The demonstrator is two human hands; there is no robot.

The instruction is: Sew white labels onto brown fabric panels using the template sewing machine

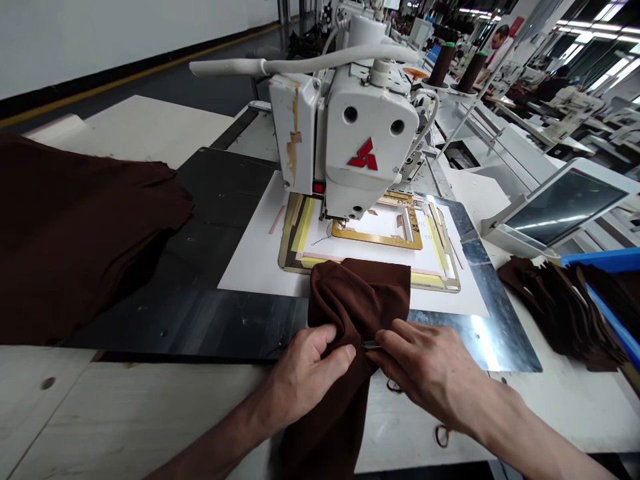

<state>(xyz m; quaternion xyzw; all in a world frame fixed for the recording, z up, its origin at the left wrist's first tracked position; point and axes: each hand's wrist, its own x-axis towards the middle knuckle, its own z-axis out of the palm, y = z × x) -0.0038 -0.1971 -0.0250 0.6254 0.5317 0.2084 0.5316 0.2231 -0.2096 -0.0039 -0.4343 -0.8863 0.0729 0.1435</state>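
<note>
A brown fabric piece (373, 287) lies folded across the front edge of the metal plate and hangs down toward me. My left hand (307, 373) grips its left side, thumb and index finger bunching the cloth. On the other side, my right hand (425, 360) is closed with fingertips at the fabric. A thin metal tool (370, 345) shows between those fingertips, its tip against the cloth; most of it is hidden, so its kind is unclear. Just beyond the fabric, a clamp frame (285, 257) with yellow strips lies under the white sewing machine head (370, 140).
A brown fabric stack (75, 220) covers the left side. More brown pieces (565, 307) lie at right beside a blue bin (615, 320). A tilted screen (565, 203) stands behind them. A dark reddish loop (442, 437) lies near the table's front edge. Another person (500, 50) is far back.
</note>
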